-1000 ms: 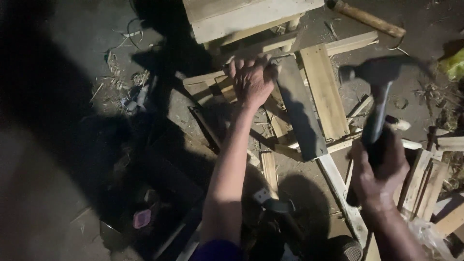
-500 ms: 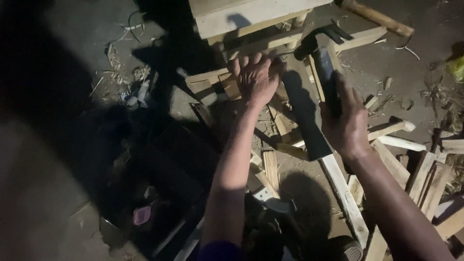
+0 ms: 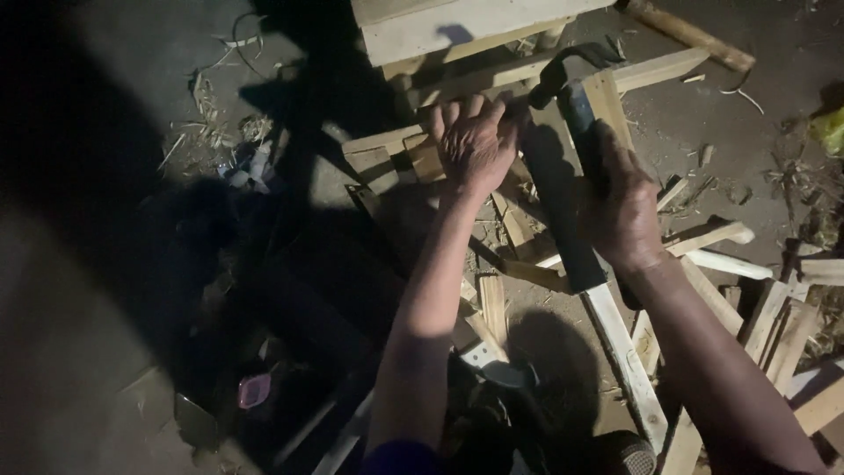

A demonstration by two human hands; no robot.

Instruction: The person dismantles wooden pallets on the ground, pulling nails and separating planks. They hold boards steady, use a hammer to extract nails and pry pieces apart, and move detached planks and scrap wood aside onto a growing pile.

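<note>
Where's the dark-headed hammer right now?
Head view, upper centre-right: dark-headed hammer gripped in right hand, head just right of left hand on pale wooden slats.

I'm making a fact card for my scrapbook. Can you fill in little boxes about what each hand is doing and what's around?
Place: dim dirt floor strewn with wood scraps
Left hand: left hand pressed flat on a wooden slat, its fingers spread
Right hand: right hand gripping a hammer, head down by the left hand's fingertips
Behind the hands: pale wooden stool
Right side: loose wood strips
Top right: a wooden handle lying on the ground
Light: bright on the hands, dark at the left
</note>
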